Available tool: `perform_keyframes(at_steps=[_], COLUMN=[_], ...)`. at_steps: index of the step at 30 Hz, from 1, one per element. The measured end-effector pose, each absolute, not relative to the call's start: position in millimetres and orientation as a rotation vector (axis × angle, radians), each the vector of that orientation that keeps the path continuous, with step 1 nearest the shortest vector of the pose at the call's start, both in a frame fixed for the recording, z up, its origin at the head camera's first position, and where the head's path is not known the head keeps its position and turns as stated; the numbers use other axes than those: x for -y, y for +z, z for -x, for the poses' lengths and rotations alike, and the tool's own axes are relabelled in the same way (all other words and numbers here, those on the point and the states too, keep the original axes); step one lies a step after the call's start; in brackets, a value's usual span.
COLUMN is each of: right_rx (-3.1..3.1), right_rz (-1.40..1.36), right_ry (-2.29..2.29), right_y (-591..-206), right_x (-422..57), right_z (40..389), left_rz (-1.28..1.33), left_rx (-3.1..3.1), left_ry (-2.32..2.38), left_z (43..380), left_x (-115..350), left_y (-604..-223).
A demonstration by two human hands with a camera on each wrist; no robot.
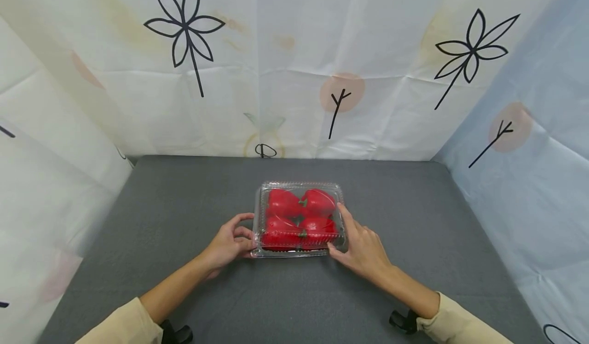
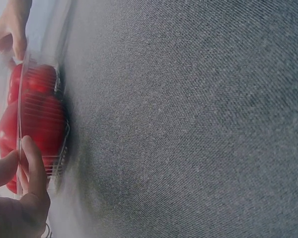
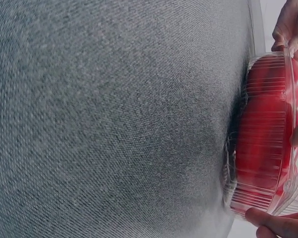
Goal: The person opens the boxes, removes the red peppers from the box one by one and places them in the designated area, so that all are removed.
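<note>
Cream sleeves (image 1: 124,324) come in from both lower corners of the head view, with black wrist straps (image 1: 404,322) at the cuffs; between the forearms, near the middle of the gray surface (image 1: 193,196), sits a clear plastic container (image 1: 299,253) full of red peppers (image 1: 282,203). Green stems (image 1: 302,202) show where the peppers meet. The left hand (image 1: 232,243) pinches the container's left rim between fingers and thumb; the right hand (image 1: 361,246) grips its right side, fingers spread along the edge and thumb at the near corner. Both cover parts of those sides, and glare on the plastic hides some of the peppers. I cannot tell whether the base touches the surface. Behind the far edge hangs a creased white cloth (image 1: 294,27) printed with black-outlined flowers (image 1: 184,25) and peach discs (image 1: 352,81); pale fabric (image 1: 543,206) also flanks both sides.
</note>
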State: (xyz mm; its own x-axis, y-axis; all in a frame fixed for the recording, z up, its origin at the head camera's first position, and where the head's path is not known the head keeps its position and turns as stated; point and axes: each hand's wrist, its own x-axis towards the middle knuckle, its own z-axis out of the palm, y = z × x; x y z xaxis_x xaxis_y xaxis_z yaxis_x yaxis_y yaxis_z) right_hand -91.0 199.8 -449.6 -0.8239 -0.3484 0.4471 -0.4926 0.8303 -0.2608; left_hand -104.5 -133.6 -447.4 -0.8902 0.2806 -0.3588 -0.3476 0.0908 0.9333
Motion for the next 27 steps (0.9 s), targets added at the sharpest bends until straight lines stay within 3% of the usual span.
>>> perform_keyframes(at_steps=[27], right_rx=[2.619], right_rz=[-0.729], right_ry=[0.453], right_y=[-442.6], right_x=[-209.9], right_z=[89.8], left_rz=[0.054], left_rx=[-1.905], left_ry=[1.872], left_z=[105.4], left_x=[138.4], left_y=[-448.1])
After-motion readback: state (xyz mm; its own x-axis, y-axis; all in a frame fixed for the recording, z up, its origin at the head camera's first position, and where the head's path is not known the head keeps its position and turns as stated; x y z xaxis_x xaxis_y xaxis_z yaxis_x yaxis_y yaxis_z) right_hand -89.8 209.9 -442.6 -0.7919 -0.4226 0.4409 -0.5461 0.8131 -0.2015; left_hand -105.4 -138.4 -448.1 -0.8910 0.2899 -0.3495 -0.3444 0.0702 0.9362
